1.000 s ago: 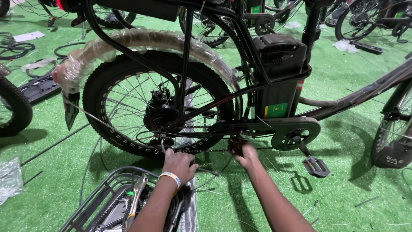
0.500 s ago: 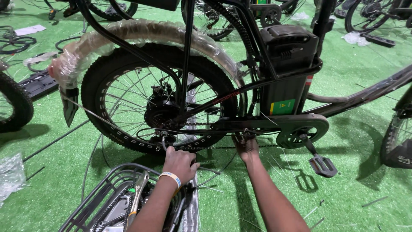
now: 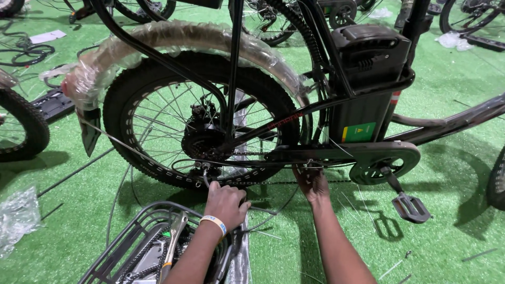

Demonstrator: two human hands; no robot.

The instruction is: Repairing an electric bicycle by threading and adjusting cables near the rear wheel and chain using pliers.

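**Electric bicycle on green turf, both hands at its chain**

Electric bicycle (image 3: 294, 121) stands across the view on a floor of green artificial turf (image 3: 447, 158), with other bicycles and loose wheels ranged along the far edge. Its fat rear wheel (image 3: 200, 126) sits under a mudguard wrapped in clear plastic (image 3: 173, 39), and a black battery box (image 3: 368, 79) rides behind the seat tube. A black chain guard (image 3: 368, 155) covers the crank, with a pedal (image 3: 410, 206) hanging just above the turf. A grey wire rack (image 3: 131, 247) lies near the wheel, tools inside it. The left hand (image 3: 226, 205), wearing a wristband, is clenched around a thin cable below the hub. The right hand (image 3: 311, 181) pinches the chain (image 3: 273, 182) under the guard's front end.
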